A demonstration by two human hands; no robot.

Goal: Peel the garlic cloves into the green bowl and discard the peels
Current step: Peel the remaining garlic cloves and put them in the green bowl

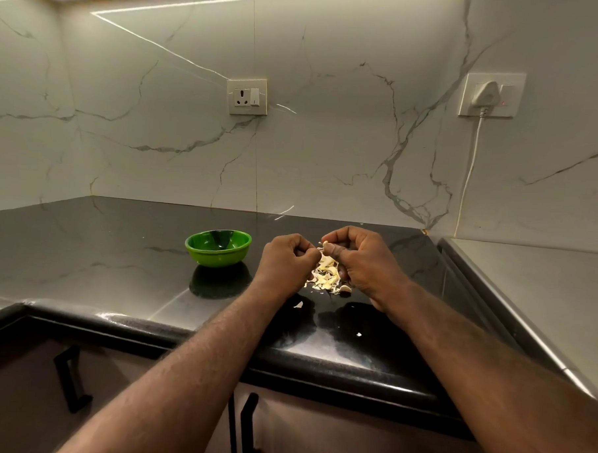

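Garlic inside the green bowl (217, 257), left on the surface (118, 252), we cannot make out. Our left hand (282, 260) and right hand (361, 260) pinch one pale clove (323, 245) between curled fingers (336, 250) — mostly hidden — above the peels (326, 279).

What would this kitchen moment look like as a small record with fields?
left hand: pinches the garlic piece
right hand: pinches the same piece from the other side
peels: loose pile on the black counter, below the hands
green bowl: upright on the counter, left of the hands, apart from the pile
wall: one free socket, one white plug further right
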